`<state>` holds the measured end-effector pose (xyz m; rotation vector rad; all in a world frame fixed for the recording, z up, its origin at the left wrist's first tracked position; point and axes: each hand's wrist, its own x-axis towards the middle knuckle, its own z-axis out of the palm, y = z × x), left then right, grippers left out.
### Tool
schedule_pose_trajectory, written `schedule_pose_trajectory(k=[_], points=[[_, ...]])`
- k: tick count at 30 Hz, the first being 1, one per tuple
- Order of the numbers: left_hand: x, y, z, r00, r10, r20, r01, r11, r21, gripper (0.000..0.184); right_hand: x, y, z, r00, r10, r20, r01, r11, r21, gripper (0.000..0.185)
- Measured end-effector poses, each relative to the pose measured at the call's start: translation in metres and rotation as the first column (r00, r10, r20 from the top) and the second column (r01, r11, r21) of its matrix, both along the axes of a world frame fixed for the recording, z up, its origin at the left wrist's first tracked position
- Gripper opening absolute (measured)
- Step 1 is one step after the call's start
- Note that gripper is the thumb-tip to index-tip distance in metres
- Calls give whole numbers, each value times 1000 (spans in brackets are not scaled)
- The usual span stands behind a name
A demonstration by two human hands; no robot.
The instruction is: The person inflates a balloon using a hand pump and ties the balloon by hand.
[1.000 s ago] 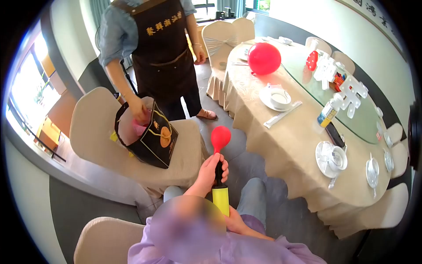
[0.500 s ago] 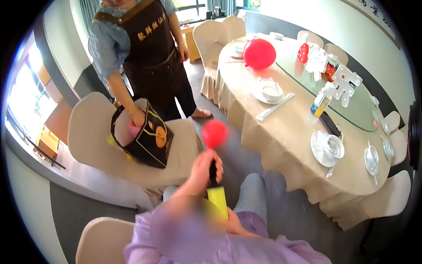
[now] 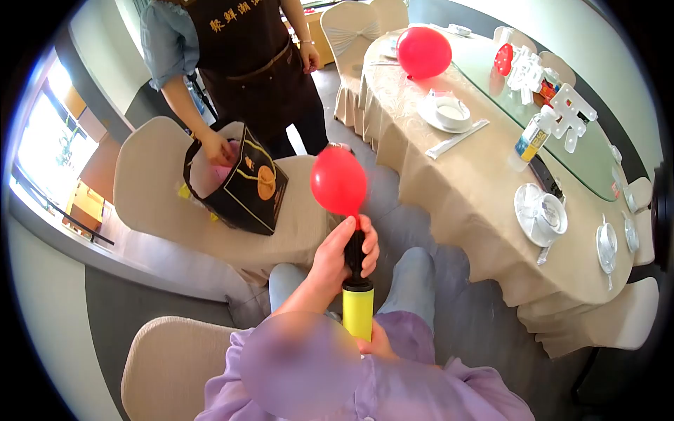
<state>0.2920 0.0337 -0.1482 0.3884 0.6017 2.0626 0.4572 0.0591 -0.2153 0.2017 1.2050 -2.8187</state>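
1. Curling around the black neck of the hand pump [image 3: 358, 312], the fingers of the left hand [image 3: 344, 254] are closed firmly on it.
2. The red balloon [image 3: 339, 180], rounded, is seated at the top end of the hand pump, its neck just beside the left thumb.
3. The yellow lower end is touched by the right hand [image 3: 380, 342]; its fingers are partly hidden, and how far they are closed cannot be told.
4. A black bag [image 3: 260, 189] is set on a chair [image 3: 151, 182], with another person's hand [image 3: 221, 151] dipped into its opening.
5. On the table [image 3: 421, 151], a second balloon [image 3: 424, 52] is seen.
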Motion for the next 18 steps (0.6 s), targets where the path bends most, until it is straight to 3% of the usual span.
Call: schedule_pose_trajectory(k=[2,5,18], points=[[2,1,7,998,-55,-28,58,990,127,23,2,-1,1,998,4,-57,-3,1000,25,36],[1,3,1,995,-80,-62,89,984,152,22,3,-4,-2,995,-46,-89,44,999,-22,37],[2,-1,-15,996,-81,-39,85,988,126,20,5,-2,0,1000,8,-13,-8,1000,-20,37]])
